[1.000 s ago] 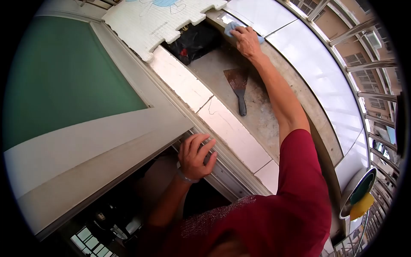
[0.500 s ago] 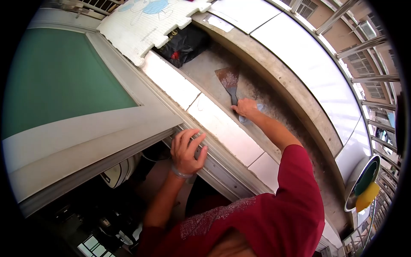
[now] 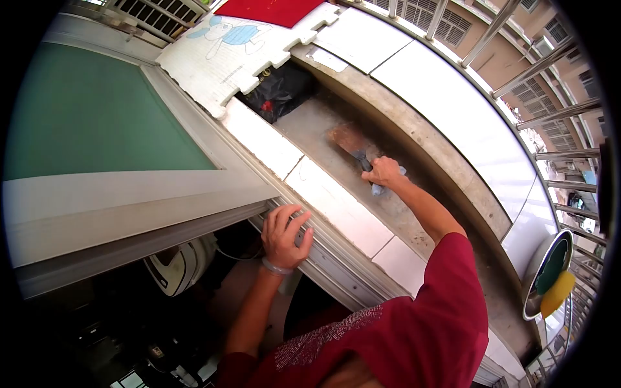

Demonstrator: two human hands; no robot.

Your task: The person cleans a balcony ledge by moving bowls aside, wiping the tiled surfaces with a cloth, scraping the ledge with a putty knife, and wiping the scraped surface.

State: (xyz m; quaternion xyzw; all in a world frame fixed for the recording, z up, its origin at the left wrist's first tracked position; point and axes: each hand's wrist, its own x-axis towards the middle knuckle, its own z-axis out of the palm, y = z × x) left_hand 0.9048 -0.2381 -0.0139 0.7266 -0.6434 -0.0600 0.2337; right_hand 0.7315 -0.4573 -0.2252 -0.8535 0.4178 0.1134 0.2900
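My right hand (image 3: 386, 171) is closed around the dark handle of a scraper (image 3: 350, 140). The scraper's broad blade is rust-brown, blurred, and points up and left over the dirty concrete floor of a sunken trough (image 3: 336, 178). A pale blue crumpled piece, cloth or plastic, shows (image 3: 379, 189) beside and under that hand; whether it is gripped too, I cannot tell. My left hand (image 3: 286, 237) rests on the metal window track (image 3: 330, 262), its fingers bent a little and the thumb apart, holding nothing.
A black plastic bag (image 3: 283, 90) fills the trough's far end, beside a white foam mat (image 3: 226, 58) with a red sheet (image 3: 268, 11) on it. White tiles (image 3: 446, 97) and metal railings line the right. A basin (image 3: 535, 275) with a yellow item stands lower right. A green-paned window (image 3: 97, 116) is left.
The scraper and my right hand have shifted right and slightly down in view, and the blade slants more to the left. The view has tilted a little; my left hand stays on the track.
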